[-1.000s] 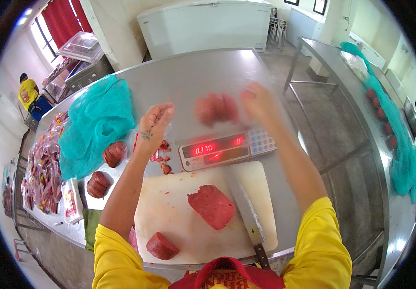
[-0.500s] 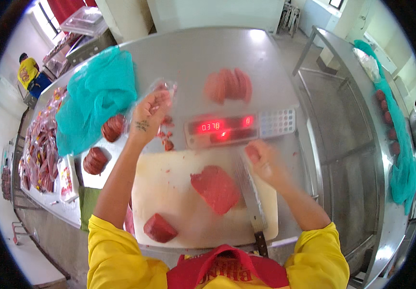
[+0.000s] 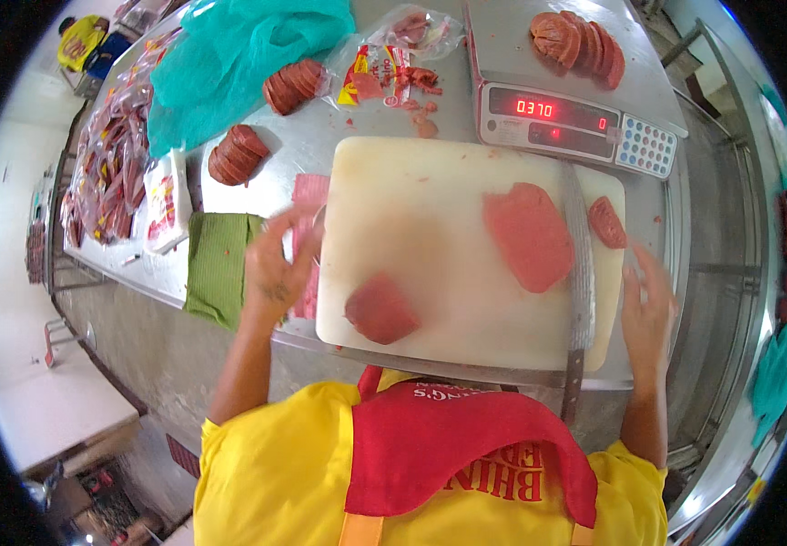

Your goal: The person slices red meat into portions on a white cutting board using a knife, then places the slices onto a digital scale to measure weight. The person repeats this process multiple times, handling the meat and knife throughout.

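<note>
My left hand [image 3: 277,266] is at the left edge of the white cutting board [image 3: 457,338], beside a folded pink cloth [image 3: 309,189]. Its thumb and fingers are apart, though slightly blurred; a small shiny edge near the fingertips is too unclear to name. Off the board's right edge, my right hand [image 3: 648,296] has its fingers apart and nothing in them. A long knife [image 3: 580,264] lies lengthwise on the board, handle toward me. Left of its blade lies a large piece of red meat [image 3: 530,238]; right of it, a small meat slice [image 3: 606,223]. Another meat chunk [image 3: 381,309] sits near the front left.
Beyond the board stands a digital scale [image 3: 553,123], with sliced meat [image 3: 580,47] on its metal platform. Sliced meat bundles [image 3: 238,155], a plastic bag [image 3: 393,68], a teal cloth [image 3: 229,64], a green cloth [image 3: 220,264] and packed meat [image 3: 111,164] lie to the left.
My left hand has come back from the plastic bag to the board's left edge. My right hand has let go of a small slice, now on the board, and moved off rightward. The view has tilted down.
</note>
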Available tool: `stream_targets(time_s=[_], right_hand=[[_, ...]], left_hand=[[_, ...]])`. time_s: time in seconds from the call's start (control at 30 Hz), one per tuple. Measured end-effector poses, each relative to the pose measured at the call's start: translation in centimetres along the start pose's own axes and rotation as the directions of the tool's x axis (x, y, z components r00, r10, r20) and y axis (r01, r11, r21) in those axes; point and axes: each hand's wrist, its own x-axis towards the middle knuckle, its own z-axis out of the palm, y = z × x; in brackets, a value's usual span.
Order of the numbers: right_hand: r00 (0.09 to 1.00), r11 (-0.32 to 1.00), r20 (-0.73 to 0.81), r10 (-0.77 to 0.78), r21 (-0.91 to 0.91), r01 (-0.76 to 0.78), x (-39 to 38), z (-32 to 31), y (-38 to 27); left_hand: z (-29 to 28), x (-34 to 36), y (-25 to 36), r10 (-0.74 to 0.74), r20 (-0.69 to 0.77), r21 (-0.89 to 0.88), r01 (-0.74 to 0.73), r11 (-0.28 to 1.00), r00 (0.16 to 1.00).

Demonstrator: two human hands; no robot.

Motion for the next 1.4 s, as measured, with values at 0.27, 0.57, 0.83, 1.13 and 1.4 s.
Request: stream_targets(time_s=[0.27, 0.57, 0.83, 1.13, 1.4], right_hand=[[0.858, 0.872, 0.175, 0.483, -0.18, -0.455, -13.2, 2.7, -2.6], [0.771, 0.776, -0.107, 0.628, 0.005, -0.631, -17.9, 2.6, -2.5], [0.781, 0.8, 0.202, 0.591, -0.023, -0.6, -22.0, -2.9, -12.3], [0.678, 0.911, 0.614, 0.405, -0.211, -0.353, -17.8, -1.5, -14.5], [0.547, 0.904, 0.725, 0.418, -0.272, -0.331, -17.3, -4.6, -13.7]], left_hand=[[1.7, -6.0, -1.7, 0.189, 0.11, -0.307, -0.148, 0.94, 0.976], [1.6, -5.2, -2.8, 0.436, 0.028, -0.281, -0.411, 0.867, 0.9], [3.2, -6.1, -1.3, 0.598, 0.001, -0.272, -0.576, 0.771, 0.801], [5.9, -5.3, -0.1, 0.694, 0.034, -0.207, -0.675, 0.709, 0.719], [7.4, -6.0, -0.8, 0.674, -0.097, -0.215, -0.677, 0.704, 0.732]])
